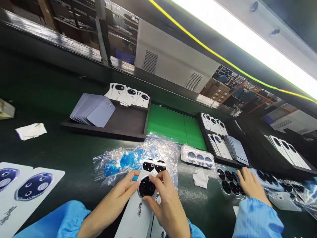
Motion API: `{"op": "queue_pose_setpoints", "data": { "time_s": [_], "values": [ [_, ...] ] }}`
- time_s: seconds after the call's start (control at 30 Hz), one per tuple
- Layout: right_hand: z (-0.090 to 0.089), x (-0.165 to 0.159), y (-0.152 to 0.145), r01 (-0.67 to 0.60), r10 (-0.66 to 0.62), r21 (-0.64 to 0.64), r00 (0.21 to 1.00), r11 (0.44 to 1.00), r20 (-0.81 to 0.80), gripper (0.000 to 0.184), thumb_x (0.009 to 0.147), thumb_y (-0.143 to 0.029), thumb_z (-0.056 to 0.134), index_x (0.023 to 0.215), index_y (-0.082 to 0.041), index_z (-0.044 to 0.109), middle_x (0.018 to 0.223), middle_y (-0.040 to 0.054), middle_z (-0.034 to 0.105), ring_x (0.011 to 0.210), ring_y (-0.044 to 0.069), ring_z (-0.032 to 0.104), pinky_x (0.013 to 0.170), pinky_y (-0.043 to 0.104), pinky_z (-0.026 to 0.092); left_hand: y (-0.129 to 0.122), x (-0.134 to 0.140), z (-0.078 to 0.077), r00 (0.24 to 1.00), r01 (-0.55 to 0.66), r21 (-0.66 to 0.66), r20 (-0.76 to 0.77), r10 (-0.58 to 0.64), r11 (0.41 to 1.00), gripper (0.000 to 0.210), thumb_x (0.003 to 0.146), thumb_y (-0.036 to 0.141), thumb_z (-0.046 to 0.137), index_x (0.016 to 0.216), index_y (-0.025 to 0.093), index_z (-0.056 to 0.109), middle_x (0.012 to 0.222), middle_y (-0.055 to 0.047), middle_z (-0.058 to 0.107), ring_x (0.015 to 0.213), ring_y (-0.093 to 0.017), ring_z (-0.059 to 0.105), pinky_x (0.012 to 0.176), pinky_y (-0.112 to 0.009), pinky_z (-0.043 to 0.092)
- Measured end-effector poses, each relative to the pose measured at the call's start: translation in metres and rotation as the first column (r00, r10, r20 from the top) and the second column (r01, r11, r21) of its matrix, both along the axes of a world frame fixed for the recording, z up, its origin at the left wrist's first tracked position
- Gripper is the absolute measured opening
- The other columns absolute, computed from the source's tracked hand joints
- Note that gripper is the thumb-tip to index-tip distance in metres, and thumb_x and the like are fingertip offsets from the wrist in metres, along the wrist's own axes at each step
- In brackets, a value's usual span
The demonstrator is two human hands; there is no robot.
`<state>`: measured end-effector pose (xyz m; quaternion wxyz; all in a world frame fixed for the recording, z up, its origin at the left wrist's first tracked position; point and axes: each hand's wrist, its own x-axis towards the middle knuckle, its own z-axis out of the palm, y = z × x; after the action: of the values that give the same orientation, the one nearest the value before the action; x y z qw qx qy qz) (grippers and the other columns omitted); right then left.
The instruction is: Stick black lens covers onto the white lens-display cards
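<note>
A white phone back cover (135, 215) with dark lettering lies at the lower middle, a second white cover partly showing beside it. My left hand (121, 193) grips its upper left edge, with a small blue tab (135, 178) by the fingertips. Thumb and fingers of my right hand (168, 205) are closed around a black camera lens plate (146, 186) at the top of the cover. Whether the plate lies flat against the cover, I cannot tell. Just beyond my fingers, two more black lens plates (154, 166) show.
Clear plastic bags with blue film (127, 159) lie ahead. Behind them is a black tray (131, 120) of grey and white covers; another tray (223, 158) stands right. A co-worker's hand (254, 185) reaches over bagged lens plates (229, 181). Large white covers (32, 195) lie left.
</note>
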<state>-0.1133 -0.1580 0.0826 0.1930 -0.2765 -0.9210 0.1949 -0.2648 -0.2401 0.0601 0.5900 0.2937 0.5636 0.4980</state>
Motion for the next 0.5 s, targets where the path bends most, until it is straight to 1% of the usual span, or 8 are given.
{"op": "queue_pose_setpoints", "data": {
  "time_s": [0.1, 0.17, 0.23, 0.3, 0.33, 0.4, 0.5],
  "values": [
    [-0.001, -0.001, -0.002, 0.01, -0.01, 0.026, 1.0, 1.0, -0.006, 0.065, 0.063, 0.003, 0.073, 0.119, -0.02, 0.051, 0.095, 0.0044, 0.052, 0.081, 0.019, 0.06, 0.066, 0.03, 0.058, 0.001, 0.003, 0.0, 0.998, -0.014, -0.013, -0.054, 0.013, 1.0, 0.059, 0.086, 0.067, 0.044, 0.127, 0.025, 0.043, 0.076, 0.003, 0.063, 0.064, -0.017, 0.056, 0.058, -0.024, 0.042],
    [-0.002, -0.002, -0.003, 0.016, -0.015, 0.056, 1.0, 0.998, -0.023, 0.066, 0.063, 0.004, 0.073, 0.12, -0.02, 0.05, 0.094, 0.0042, 0.052, 0.08, 0.019, 0.06, 0.066, 0.031, 0.058, 0.002, 0.005, 0.0, 0.995, -0.03, 0.004, -0.096, 0.031, 1.0, 0.057, 0.086, 0.066, 0.043, 0.125, 0.024, 0.045, 0.076, 0.002, 0.064, 0.067, -0.019, 0.058, 0.061, -0.025, 0.043],
    [-0.003, -0.002, -0.004, 0.021, -0.019, 0.085, 1.0, 0.996, -0.024, 0.065, 0.065, 0.002, 0.072, 0.122, -0.021, 0.05, 0.094, 0.0046, 0.054, 0.08, 0.02, 0.061, 0.066, 0.032, 0.059, 0.003, 0.007, -0.001, 0.99, -0.027, 0.027, -0.139, 0.031, 0.999, 0.053, 0.087, 0.063, 0.043, 0.122, 0.024, 0.047, 0.087, -0.001, 0.067, 0.083, -0.023, 0.062, 0.072, -0.027, 0.046],
    [-0.004, -0.003, -0.005, 0.012, -0.011, 0.112, 1.0, 0.994, -0.007, 0.064, 0.066, 0.002, 0.072, 0.122, -0.02, 0.049, 0.095, 0.0058, 0.055, 0.081, 0.021, 0.063, 0.065, 0.032, 0.059, 0.003, 0.008, -0.002, 0.984, -0.016, 0.031, -0.176, 0.021, 0.999, 0.049, 0.089, 0.061, 0.041, 0.121, 0.024, 0.047, 0.101, -0.003, 0.067, 0.101, -0.026, 0.06, 0.082, -0.028, 0.045],
    [-0.005, -0.003, -0.005, 0.002, -0.003, 0.122, 1.0, 0.993, 0.005, 0.065, 0.065, 0.002, 0.072, 0.122, -0.019, 0.05, 0.094, 0.0062, 0.055, 0.08, 0.021, 0.063, 0.064, 0.032, 0.06, 0.003, 0.009, -0.003, 0.98, -0.022, 0.029, -0.198, 0.027, 0.999, 0.047, 0.089, 0.06, 0.041, 0.12, 0.024, 0.048, 0.106, -0.004, 0.066, 0.106, -0.027, 0.058, 0.085, -0.029, 0.044],
    [-0.005, -0.003, -0.005, -0.018, 0.016, 0.135, 1.0, 0.991, 0.016, 0.064, 0.065, 0.003, 0.072, 0.121, -0.017, 0.05, 0.093, 0.0065, 0.056, 0.079, 0.021, 0.063, 0.063, 0.032, 0.06, 0.002, 0.012, -0.005, 0.967, -0.063, 0.03, -0.244, 0.068, 0.998, 0.044, 0.089, 0.057, 0.041, 0.117, 0.024, 0.051, 0.11, -0.006, 0.066, 0.113, -0.029, 0.056, 0.087, -0.03, 0.044],
    [-0.006, -0.003, -0.005, -0.019, 0.02, 0.15, 1.0, 0.988, -0.003, 0.058, 0.071, -0.002, 0.07, 0.122, -0.019, 0.05, 0.092, 0.0057, 0.057, 0.077, 0.021, 0.063, 0.061, 0.03, 0.059, 0.001, 0.015, -0.007, 0.945, -0.138, 0.055, -0.29, 0.148, 0.989, 0.042, 0.088, 0.056, 0.043, 0.115, 0.026, 0.053, 0.11, -0.006, 0.066, 0.116, -0.029, 0.054, 0.088, -0.03, 0.044]
  ]
}}
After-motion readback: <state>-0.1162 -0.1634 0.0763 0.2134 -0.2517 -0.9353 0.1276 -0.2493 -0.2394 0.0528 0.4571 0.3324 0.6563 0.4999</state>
